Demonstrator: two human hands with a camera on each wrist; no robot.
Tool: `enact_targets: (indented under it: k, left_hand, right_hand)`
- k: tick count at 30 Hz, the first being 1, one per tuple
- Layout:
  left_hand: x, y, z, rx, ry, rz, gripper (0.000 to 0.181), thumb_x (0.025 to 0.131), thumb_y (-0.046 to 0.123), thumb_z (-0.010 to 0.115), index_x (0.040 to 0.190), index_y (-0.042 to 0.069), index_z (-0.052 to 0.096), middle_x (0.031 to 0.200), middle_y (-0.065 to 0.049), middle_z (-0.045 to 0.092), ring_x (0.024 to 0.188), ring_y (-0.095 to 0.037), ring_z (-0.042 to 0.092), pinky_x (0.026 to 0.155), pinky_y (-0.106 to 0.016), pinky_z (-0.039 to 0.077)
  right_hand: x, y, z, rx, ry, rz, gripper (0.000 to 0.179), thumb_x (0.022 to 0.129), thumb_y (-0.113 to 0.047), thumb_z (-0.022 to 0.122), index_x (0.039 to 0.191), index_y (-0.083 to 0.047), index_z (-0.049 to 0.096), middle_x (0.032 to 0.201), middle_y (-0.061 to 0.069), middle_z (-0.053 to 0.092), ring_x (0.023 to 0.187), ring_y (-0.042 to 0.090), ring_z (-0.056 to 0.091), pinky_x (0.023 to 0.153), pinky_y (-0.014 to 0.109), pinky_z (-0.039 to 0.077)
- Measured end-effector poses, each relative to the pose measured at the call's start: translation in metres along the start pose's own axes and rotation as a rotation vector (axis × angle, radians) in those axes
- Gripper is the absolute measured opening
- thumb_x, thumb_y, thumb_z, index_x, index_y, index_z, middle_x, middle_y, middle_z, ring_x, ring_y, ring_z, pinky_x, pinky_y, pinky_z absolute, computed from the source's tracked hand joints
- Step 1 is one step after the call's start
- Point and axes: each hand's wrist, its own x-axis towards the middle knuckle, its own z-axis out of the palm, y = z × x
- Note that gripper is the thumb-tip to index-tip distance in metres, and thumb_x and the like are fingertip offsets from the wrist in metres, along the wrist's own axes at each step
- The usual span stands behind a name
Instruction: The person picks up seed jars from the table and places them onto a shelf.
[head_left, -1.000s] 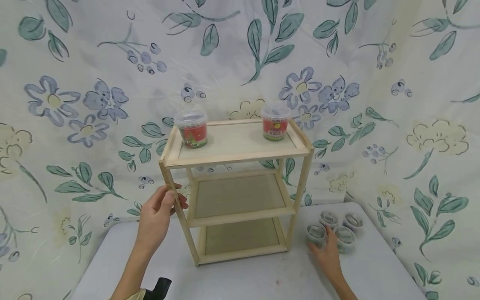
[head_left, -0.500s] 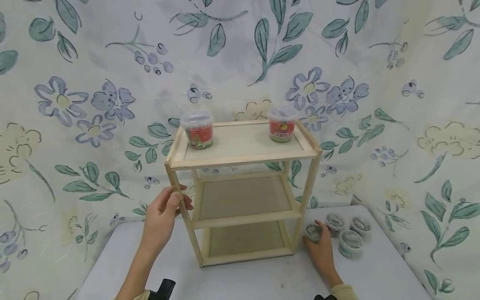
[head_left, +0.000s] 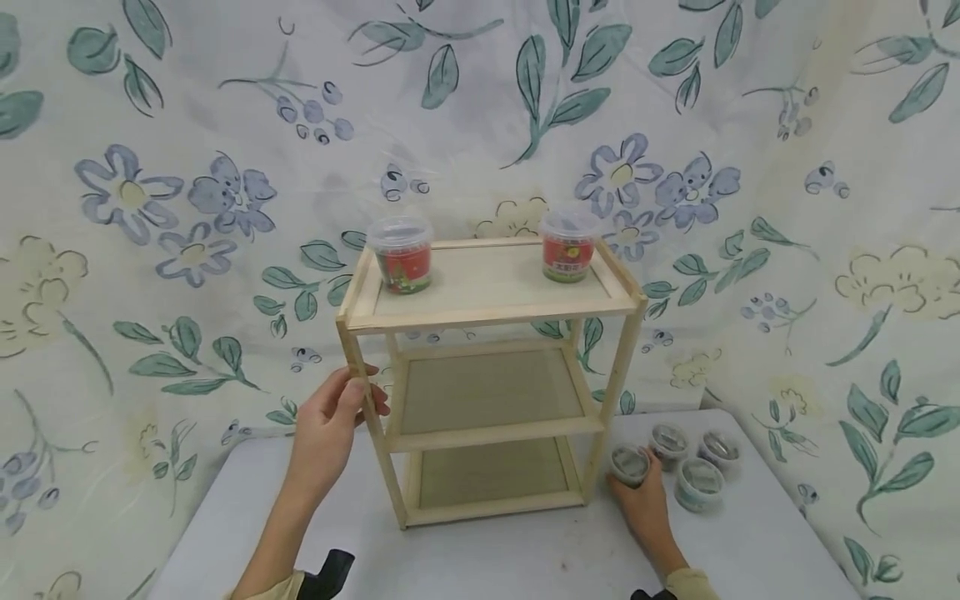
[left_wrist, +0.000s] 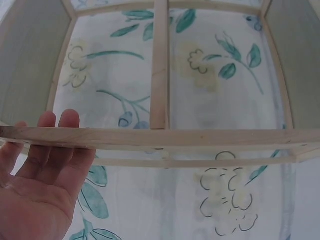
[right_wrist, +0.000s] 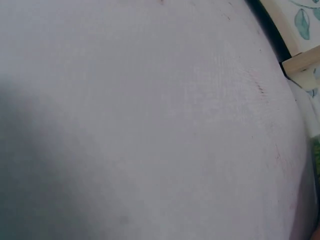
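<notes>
My left hand (head_left: 326,433) grips the front left post of a three-tier wooden shelf (head_left: 491,318), thumb in front and fingers around behind. In the left wrist view the fingers (left_wrist: 69,119) of that hand curl over the post (left_wrist: 210,137). Low on the right, my right hand (head_left: 647,508) holds a small clear lidded cup (head_left: 628,465) beside the shelf's right leg, thumb and fingers on either side. On the top tier stand two lidded cups with red labels, a left cup (head_left: 405,265) and a right cup (head_left: 567,254).
Three more lidded cups stand right of my right hand: a rear cup (head_left: 668,442), a far right cup (head_left: 718,451) and a front cup (head_left: 699,486). All rest on a white table (head_left: 480,558). A floral cloth (head_left: 465,142) hangs behind. The right wrist view shows mostly tabletop (right_wrist: 150,120).
My right hand has drawn one cup left, away from the other three and closer to the shelf. My left hand stays on the post. The head view has shifted slightly.
</notes>
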Motion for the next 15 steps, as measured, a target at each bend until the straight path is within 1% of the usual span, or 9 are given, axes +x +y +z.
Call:
enact_targets:
  k: [5, 10, 15]
  left_hand:
    - [0.0, -0.001, -0.001, -0.002, -0.007, 0.0, 0.035, 0.107, 0.034, 0.041, 0.125, 0.009, 0.057, 0.095, -0.013, 0.065, 0.089, -0.017, 0.067, 0.087, -0.017, 0.051]
    - [-0.001, -0.001, -0.002, 0.007, -0.006, 0.006, 0.035, 0.107, 0.034, 0.04, 0.126, 0.009, 0.057, 0.096, -0.014, 0.065, 0.089, -0.016, 0.066, 0.086, -0.017, 0.051]
    - [-0.002, -0.001, -0.001, 0.007, -0.009, 0.012, 0.036, 0.107, 0.033, 0.04, 0.126, 0.008, 0.057, 0.096, -0.015, 0.064, 0.089, -0.015, 0.066, 0.086, -0.016, 0.051]
  right_hand:
    - [-0.004, -0.002, -0.006, -0.013, -0.056, 0.047, 0.084, 0.088, -0.014, 0.072, 0.148, 0.007, 0.018, 0.148, 0.035, 0.032, 0.137, 0.049, 0.033, 0.113, 0.06, 0.026]
    - [-0.008, -0.005, -0.011, -0.031, -0.089, 0.073, 0.084, 0.087, -0.015, 0.073, 0.147, 0.007, 0.019, 0.148, 0.035, 0.031, 0.138, 0.05, 0.032, 0.113, 0.06, 0.024]
    - [-0.012, -0.006, -0.021, -0.015, -0.125, 0.085, 0.085, 0.086, -0.017, 0.075, 0.148, 0.006, 0.021, 0.145, 0.033, 0.036, 0.134, 0.049, 0.037, 0.111, 0.061, 0.029]
